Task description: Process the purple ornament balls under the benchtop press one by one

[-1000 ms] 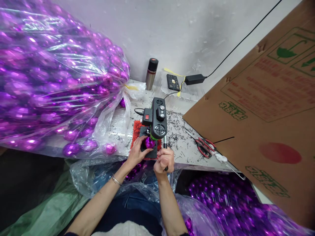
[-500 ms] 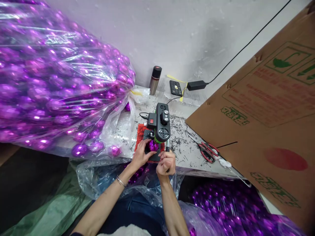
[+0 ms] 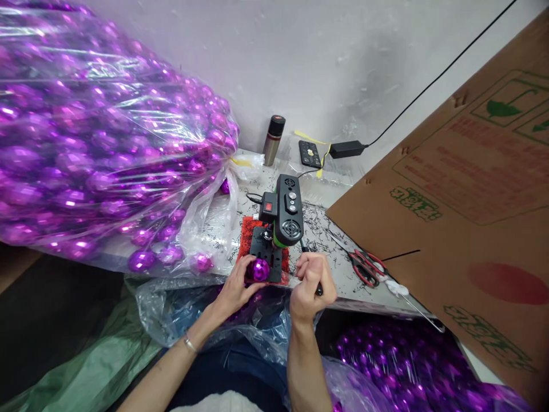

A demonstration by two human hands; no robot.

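Head view: purple ball (image 3: 260,269) was held lightly between thumb and fingers of the left hand (image 3: 235,290), at the near end of the black base plate (image 3: 275,265), clear of the machine head (image 3: 289,210). Lever (image 3: 304,248) was gripped in the closed right hand (image 3: 313,283). Step judged: ball being positioned; seating probably loose, contact partly hidden. Steady ball support and fingers kept clear of the head were called for next.

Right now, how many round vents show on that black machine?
2. The far vent is on top of the black machine, at its end nearer the wall; the near vent is at its other end. Any on its sides or underneath may be hidden.
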